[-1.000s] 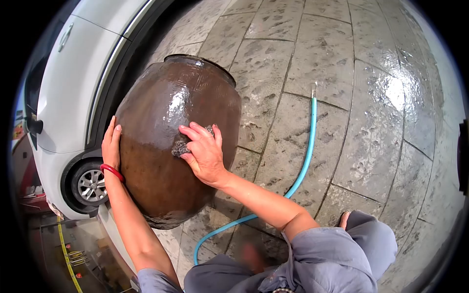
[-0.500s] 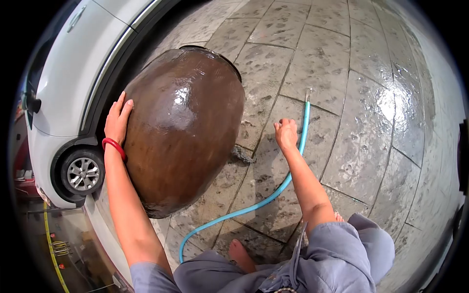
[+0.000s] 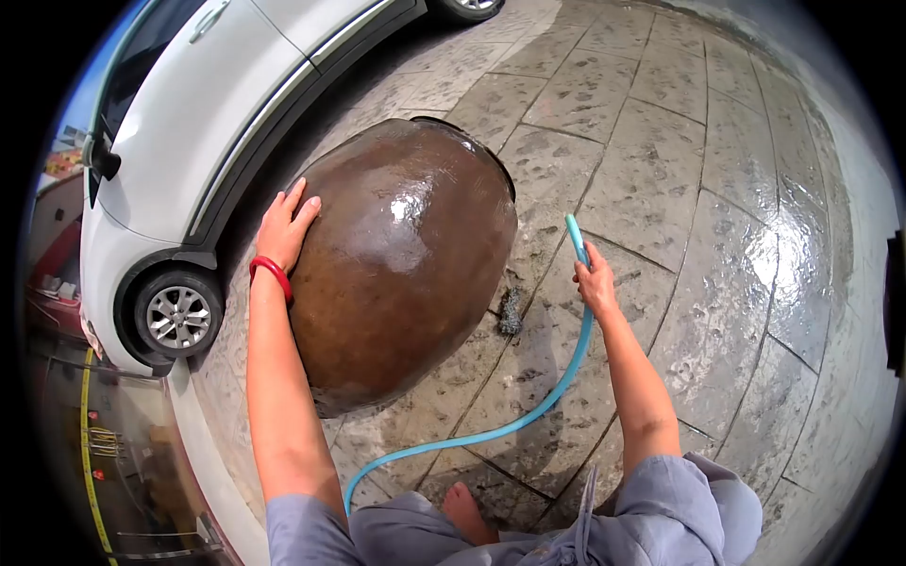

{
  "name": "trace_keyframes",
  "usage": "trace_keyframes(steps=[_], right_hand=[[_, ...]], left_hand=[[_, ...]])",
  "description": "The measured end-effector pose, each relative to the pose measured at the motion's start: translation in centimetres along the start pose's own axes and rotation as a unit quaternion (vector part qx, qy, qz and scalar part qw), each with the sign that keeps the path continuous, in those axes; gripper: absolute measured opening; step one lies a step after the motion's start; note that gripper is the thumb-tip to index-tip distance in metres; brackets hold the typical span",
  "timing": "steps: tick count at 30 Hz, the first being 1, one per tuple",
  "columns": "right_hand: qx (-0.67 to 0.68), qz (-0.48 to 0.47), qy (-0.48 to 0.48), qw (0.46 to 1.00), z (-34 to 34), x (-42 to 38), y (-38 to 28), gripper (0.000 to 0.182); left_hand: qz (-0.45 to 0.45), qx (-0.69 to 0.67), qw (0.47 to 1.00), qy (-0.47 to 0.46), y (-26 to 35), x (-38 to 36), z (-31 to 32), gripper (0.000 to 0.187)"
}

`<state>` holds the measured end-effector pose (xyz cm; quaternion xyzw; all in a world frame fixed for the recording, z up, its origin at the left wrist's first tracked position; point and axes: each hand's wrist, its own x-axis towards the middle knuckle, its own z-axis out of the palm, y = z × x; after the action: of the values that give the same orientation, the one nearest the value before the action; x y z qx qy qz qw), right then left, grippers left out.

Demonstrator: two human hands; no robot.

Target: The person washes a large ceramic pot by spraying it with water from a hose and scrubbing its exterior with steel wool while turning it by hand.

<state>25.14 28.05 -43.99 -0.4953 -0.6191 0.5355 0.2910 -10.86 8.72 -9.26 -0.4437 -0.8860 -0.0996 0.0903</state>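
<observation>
A large, wet brown pot (image 3: 396, 274) lies on its side on the paving, its dark rim (image 3: 491, 156) facing away from me. My left hand (image 3: 283, 226), a red bangle on its wrist, rests with fingers out on the pot's left flank. To the right of the pot, my right hand (image 3: 595, 281) is wrapped around a turquoise hose (image 3: 572, 373) close to its free end. That end points up and away from me, and no water is visible coming from it. A grey wire scourer (image 3: 511, 311) lies on the ground between pot and hose.
A white car (image 3: 179, 141) stands close on the left, its front wheel (image 3: 177, 316) near my left arm. Wet stone paving (image 3: 642, 189) spreads around the pot. The hose curves back toward my bare foot (image 3: 467, 514). A pale wall or ledge runs along the right.
My right hand has taken hold of the hose, which lay on the ground before, and its end is lifted. My left hand stays on the pot. The view has shifted.
</observation>
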Motion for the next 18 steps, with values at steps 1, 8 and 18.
trace_keyframes(steps=[1, 8, 18], right_hand=[[0.08, 0.012, -0.053, 0.995, -0.7, -1.5, -4.4, 0.046], [-0.006, -0.152, -0.146, 0.978, -4.0, -2.2, -15.9, 0.038], [-0.104, -0.336, -0.264, 0.898, -3.2, -7.2, -26.6, 0.039]], left_hand=[[0.001, 0.01, 1.0, -0.003, 0.1, -0.1, -0.1, 0.061], [-0.021, 0.041, 0.999, -0.015, 1.1, -0.5, -0.7, 0.065], [-0.018, 0.064, 0.998, -0.002, 1.8, -1.0, -0.7, 0.066]])
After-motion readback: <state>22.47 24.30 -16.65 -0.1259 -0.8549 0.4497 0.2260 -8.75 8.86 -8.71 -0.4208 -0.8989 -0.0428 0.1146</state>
